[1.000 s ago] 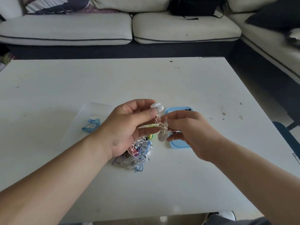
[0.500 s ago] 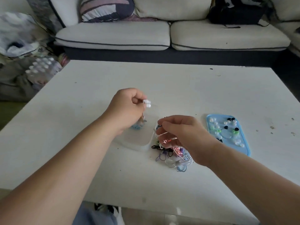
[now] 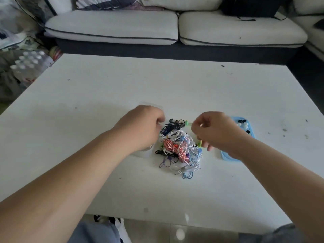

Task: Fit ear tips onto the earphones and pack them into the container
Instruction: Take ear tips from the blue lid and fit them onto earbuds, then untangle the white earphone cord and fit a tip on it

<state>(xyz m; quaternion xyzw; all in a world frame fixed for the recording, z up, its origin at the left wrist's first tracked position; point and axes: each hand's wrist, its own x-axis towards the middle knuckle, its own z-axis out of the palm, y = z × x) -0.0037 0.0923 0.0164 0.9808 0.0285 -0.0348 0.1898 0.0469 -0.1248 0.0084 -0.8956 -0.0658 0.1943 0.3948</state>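
On the white table [image 3: 175, 88], the left hand [image 3: 140, 127] curls over the clear container [image 3: 145, 152] — grip unclear; right hand [image 3: 217, 130] pinches a green earphone [image 3: 187, 122] beside the earphone tangle [image 3: 178, 148], blue tray [image 3: 249, 127] right.

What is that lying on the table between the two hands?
In the head view, a tangled pile of earphones lies between the left hand and right hand.

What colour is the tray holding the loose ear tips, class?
Light blue; the tray shows in the head view, partly hidden by the right hand.
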